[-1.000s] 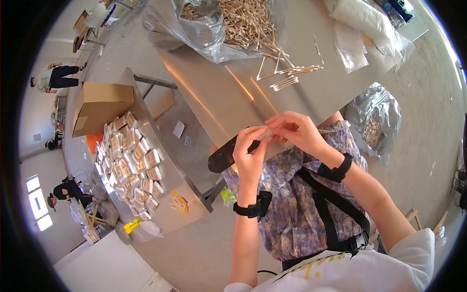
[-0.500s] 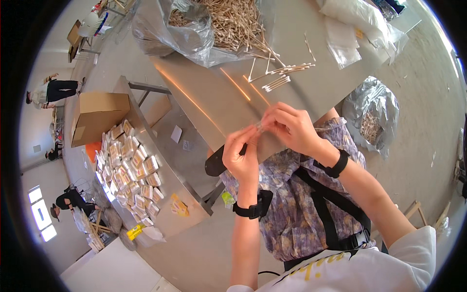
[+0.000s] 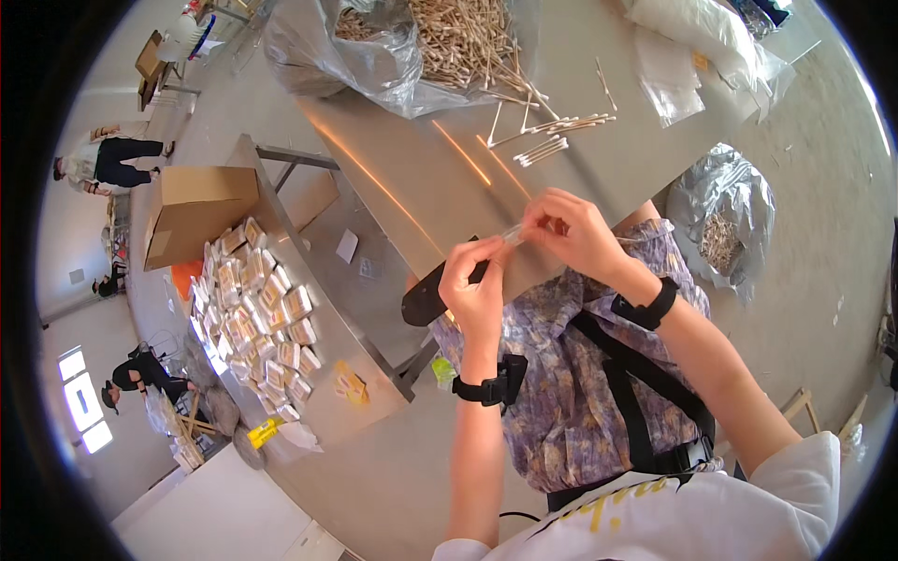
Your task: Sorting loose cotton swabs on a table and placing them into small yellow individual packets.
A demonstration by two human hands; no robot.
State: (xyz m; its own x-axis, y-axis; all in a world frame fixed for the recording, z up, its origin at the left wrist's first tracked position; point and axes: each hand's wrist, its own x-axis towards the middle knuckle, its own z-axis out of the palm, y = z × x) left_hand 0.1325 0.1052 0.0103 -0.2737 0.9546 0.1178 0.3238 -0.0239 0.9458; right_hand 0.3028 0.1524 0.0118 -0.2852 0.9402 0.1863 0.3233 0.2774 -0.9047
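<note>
Pinched a small, clear plastic piece (image 3: 512, 236) between the fingertips of left hand (image 3: 474, 285) and right hand (image 3: 580, 241), over the near edge of a grey metal table (image 3: 599, 168). Around it, had loose white-tipped wooden cotton swabs (image 3: 541, 151) at one o'clock, a translucent plastic swab bag (image 3: 365, 70) at eleven, a crumpled silvery plastic bag (image 3: 753, 196) at three, and heaped white rectangular packs (image 3: 257, 299) at eight.

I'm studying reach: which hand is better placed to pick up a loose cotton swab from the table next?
Probably the right hand: it is nearer the loose cotton swabs, while the left hand is lower and farther off. Both pinch a small clear item.
</note>
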